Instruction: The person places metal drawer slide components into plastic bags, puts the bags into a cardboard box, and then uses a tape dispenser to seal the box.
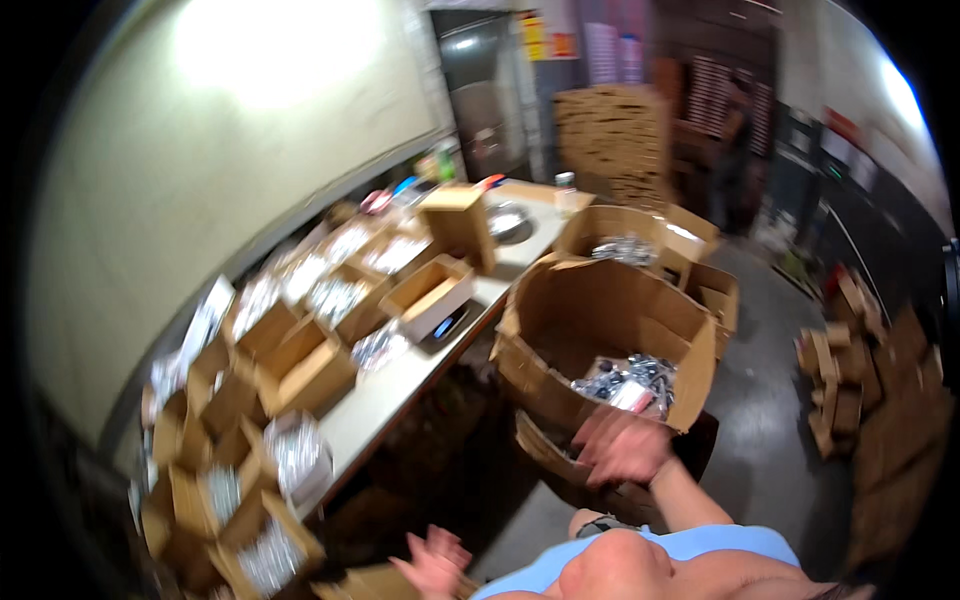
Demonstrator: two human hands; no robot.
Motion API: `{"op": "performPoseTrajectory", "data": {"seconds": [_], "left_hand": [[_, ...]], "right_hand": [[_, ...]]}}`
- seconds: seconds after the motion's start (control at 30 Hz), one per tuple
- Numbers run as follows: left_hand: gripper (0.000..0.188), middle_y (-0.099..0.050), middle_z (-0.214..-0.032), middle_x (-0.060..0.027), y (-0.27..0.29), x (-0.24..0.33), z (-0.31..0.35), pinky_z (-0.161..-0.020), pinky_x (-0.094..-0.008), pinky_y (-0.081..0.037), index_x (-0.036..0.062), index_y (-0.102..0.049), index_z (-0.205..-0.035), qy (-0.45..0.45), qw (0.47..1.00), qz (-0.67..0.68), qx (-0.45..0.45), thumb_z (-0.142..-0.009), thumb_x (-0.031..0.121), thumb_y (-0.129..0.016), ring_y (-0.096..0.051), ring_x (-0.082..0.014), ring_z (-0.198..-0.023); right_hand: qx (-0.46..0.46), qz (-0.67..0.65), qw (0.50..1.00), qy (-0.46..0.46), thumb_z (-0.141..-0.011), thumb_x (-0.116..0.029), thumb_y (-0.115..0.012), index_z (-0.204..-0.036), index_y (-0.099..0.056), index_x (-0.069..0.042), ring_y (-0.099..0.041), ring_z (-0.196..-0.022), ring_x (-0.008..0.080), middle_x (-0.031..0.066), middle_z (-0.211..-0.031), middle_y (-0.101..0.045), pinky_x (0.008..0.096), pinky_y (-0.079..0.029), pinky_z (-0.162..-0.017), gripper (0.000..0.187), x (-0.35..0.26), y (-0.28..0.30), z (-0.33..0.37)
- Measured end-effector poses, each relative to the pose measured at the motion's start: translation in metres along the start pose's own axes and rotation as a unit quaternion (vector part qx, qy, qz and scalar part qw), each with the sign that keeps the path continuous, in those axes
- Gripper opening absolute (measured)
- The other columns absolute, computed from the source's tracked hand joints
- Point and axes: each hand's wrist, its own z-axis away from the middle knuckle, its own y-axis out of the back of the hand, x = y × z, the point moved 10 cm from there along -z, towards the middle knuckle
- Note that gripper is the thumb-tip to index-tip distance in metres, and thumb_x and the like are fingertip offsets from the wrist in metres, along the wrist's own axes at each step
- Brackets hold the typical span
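Note:
My right hand (622,446) reaches forward with fingers spread, just at the near rim of a large open cardboard box (600,310). It holds nothing. Inside the box lies a heap of small shiny plastic-wrapped packets (630,382). My left hand (435,560) hovers low near the bottom edge, fingers apart and empty, above a piece of cardboard (375,582). Both hands are blurred by motion.
A long white table (400,385) on the left carries several small open cardboard boxes with shiny packets, a scale (445,322) and a metal bowl (508,224). A second large box (625,235) stands behind the first. Stacked flat cardboard (612,140) is at the back, loose boxes (850,370) at right.

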Motion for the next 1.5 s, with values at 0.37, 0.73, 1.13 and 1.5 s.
{"op": "performPoseTrajectory", "data": {"seconds": [0.37, 0.73, 1.13, 1.5], "left_hand": [[0.061, -0.035, -0.141, -0.0117, 0.011, 0.161, 0.180, -0.094, -0.0630, -0.035, 0.0259, -0.041, -0.130, -0.306, 0.915, 0.258, -0.057, -0.084, 0.064, -0.039, -0.037, -0.0379, -0.126], [0.063, -0.055, -0.119, -0.0240, 0.054, -0.209, 0.378, -0.096, -0.0414, -0.038, 0.0002, -0.046, -0.127, 0.192, 0.853, -0.348, 0.339, -0.084, 0.045, -0.056, -0.049, -0.0329, -0.117], [0.036, -0.057, -0.111, -0.0141, 0.168, -0.001, 0.461, -0.091, -0.0412, -0.041, 0.0051, -0.059, -0.106, -0.006, 0.601, -0.576, 0.554, -0.079, 0.028, -0.062, -0.051, -0.0332, -0.106], [0.050, -0.032, -0.139, -0.0159, 0.222, 0.080, 0.440, -0.103, -0.0495, -0.027, 0.0064, -0.047, -0.125, -0.087, 0.569, -0.562, 0.593, -0.083, 0.030, -0.059, -0.028, -0.0358, -0.129]], "right_hand": [[-0.094, -0.100, 0.981, 0.137, -0.088, -0.055, -0.043, -0.135, -0.039, -0.019, -0.038, -0.126, 0.0378, 0.0168, -0.143, -0.032, 0.0556, -0.035, -0.098, 0.059, -0.109, 0.023, -0.082], [-0.233, 0.465, 0.687, -0.507, -0.086, -0.024, -0.063, -0.131, -0.044, -0.008, -0.053, -0.102, 0.0164, 0.0091, -0.115, -0.056, 0.0321, -0.043, -0.089, 0.052, 0.211, 0.042, 0.000], [-0.289, 0.784, 0.496, -0.234, -0.077, -0.017, -0.069, -0.121, -0.051, -0.004, -0.059, -0.101, 0.0314, 0.0208, -0.109, -0.060, 0.0390, -0.048, -0.084, 0.049, 0.259, 0.017, -0.053], [-0.435, 0.759, 0.428, -0.226, -0.077, -0.022, -0.068, -0.119, -0.051, -0.004, -0.058, -0.100, 0.0334, 0.0194, -0.106, -0.059, 0.0384, -0.047, -0.084, 0.049, 0.422, -0.117, -0.050]]}}
